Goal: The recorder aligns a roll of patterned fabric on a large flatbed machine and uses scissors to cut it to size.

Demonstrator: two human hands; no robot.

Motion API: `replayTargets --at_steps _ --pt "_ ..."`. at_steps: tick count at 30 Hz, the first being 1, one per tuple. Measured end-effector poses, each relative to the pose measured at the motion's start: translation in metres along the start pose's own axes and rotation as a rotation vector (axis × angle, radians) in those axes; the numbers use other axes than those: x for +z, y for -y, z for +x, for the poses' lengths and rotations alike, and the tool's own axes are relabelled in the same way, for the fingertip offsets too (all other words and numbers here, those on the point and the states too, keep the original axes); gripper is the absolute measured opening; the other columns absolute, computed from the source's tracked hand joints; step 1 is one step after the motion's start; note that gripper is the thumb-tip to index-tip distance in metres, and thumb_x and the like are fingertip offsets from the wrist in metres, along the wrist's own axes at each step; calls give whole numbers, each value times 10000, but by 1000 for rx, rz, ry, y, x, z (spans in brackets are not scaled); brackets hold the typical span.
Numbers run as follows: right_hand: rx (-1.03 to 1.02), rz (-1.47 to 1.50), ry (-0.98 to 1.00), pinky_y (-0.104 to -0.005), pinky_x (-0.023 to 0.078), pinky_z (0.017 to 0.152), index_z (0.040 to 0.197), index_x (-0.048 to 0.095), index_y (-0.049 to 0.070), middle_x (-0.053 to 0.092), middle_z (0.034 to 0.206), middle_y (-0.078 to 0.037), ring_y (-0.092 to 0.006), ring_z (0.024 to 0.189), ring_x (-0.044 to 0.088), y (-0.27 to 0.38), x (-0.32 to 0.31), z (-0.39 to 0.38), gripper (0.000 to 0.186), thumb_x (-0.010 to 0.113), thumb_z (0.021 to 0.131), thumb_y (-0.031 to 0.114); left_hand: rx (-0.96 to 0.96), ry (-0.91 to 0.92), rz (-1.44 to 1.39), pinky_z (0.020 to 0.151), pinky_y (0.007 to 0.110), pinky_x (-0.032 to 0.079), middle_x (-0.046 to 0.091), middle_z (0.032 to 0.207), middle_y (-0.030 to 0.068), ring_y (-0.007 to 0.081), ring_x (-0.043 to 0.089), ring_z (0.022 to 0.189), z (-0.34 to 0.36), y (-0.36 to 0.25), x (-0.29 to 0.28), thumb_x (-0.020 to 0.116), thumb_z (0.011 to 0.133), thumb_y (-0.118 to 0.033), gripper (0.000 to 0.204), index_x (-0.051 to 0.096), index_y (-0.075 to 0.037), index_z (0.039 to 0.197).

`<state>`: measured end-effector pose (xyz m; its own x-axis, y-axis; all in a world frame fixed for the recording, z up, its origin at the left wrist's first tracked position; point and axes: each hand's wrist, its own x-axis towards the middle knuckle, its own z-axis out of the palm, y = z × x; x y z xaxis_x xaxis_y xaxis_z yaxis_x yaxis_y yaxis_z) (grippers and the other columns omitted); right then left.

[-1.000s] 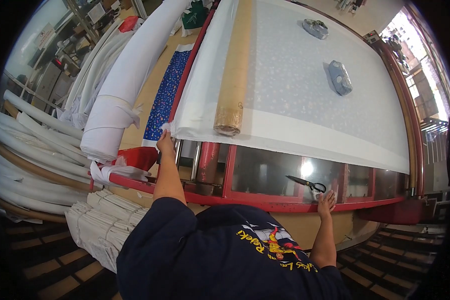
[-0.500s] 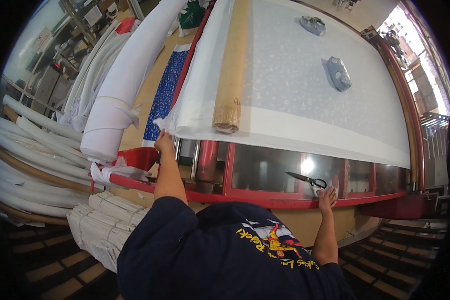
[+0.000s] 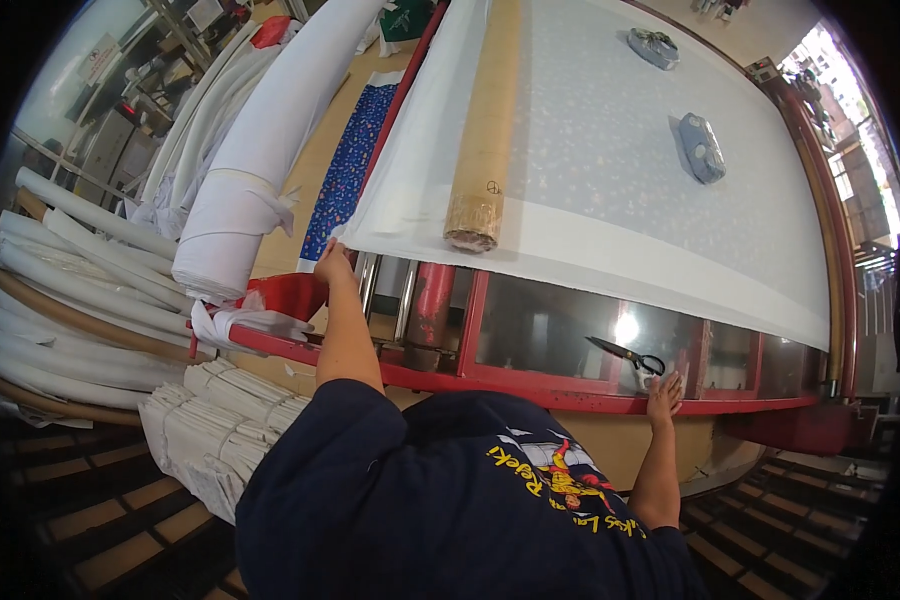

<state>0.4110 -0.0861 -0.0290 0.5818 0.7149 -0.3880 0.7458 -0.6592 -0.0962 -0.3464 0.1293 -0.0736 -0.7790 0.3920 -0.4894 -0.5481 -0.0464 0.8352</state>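
L hand (image 3: 334, 262) at near-L corner of white sheet (image 3: 610, 240); fingers narrow, looks like a pinch on the cloth edge, exact grip too small to tell. Sheet lies flat over the red frame (image 3: 473, 325), near edge running L to R, well beyond the torso; faint speckled pattern shows thru most of it, plain white band along near side.

R hand (image 3: 665, 397) on frame's near rail, fingers extended, nothing seen gripped. Scissors (image 3: 627, 354) just beyond it, on the glass (image 3: 540, 335), blades pointing up-L, handles twd R hand. Small white scrap (image 3: 647, 382) betw. handles & hand.

On sheet: brown tube (image 3: 483, 130), lengthwise, near end short of the edge; two wrapped grey blocks (image 3: 703, 148) farther R, apart from each other.

L of frame: blue patterned cloth (image 3: 355, 160), then big white roll (image 3: 238, 200), tied round w/ a strip. More rolls (image 3: 90, 262) far L. Bundled white stack (image 3: 210, 435) below, near L elbow.
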Motion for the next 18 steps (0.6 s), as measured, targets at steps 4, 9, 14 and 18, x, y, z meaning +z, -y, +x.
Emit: replayTargets --at_steps 4,9,14,18 --pt "24 11 11 -564 -43 1192 1604 16 181 -49 1675 -92 -325 1536 -34 3 -3 -3 850 269 980 698 -17 17 -37 774 294 594 690 1053 140 224 693 871 -4 8 -1 640 812 103 326 683 30 1127" --pt "32 -18 5 -557 -51 1193 1604 11 183 -49 1675 -90 -326 1535 -34 2 -8 -7 843 270 984 691 -175 46 -24 884 369 560 663 1144 132 254 661 1025 26 38 -1 645 861 6 434 585 -23 1290" --pt "6 -11 42 -550 -58 1194 1603 -13 179 -60 1673 -98 -319 1535 -58 23 -7 -1 848 281 987 683 -361 399 -78 933 372 533 659 1147 109 249 651 1052 82 33 -8 650 918 -82 321 583 -54 1231" --pt "55 -38 55 -537 -53 1198 1601 -27 176 -74 1671 -100 -311 1535 -78 13 -13 -11 853 281 988 683 -289 218 34 897 393 543 658 1168 111 256 658 1035 47 21 19 627 886 7 436 561 -54 1313"
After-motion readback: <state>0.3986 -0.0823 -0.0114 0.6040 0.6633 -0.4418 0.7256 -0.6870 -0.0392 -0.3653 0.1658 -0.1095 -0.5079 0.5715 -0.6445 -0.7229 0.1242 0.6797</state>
